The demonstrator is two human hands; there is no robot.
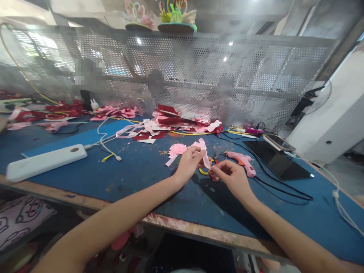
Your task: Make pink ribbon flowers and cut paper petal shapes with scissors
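My left hand (189, 163) is closed on a pale pink ribbon (205, 149), pinched between thumb and fingers. The ribbon's lower end runs to my right hand (231, 175), whose thumb and fingertips are pressed together at it. Just left of my left hand lies a pink ruffled ribbon flower (177, 149) with a loose tail. Scissors with yellow and red handles (203, 171) rest on the table behind the hands, partly hidden by them. A pink hot glue gun (241, 161) lies beyond my right hand, its nozzle pointing left.
A heap of red and pink scraps (170, 121) lies along the perforated metal screen (182, 64). A white power strip (47, 162) is at left, a black tablet (278, 159) at right. Black cables (284, 189) trail near the glue gun. The table's front edge (199, 229) runs below my forearms.
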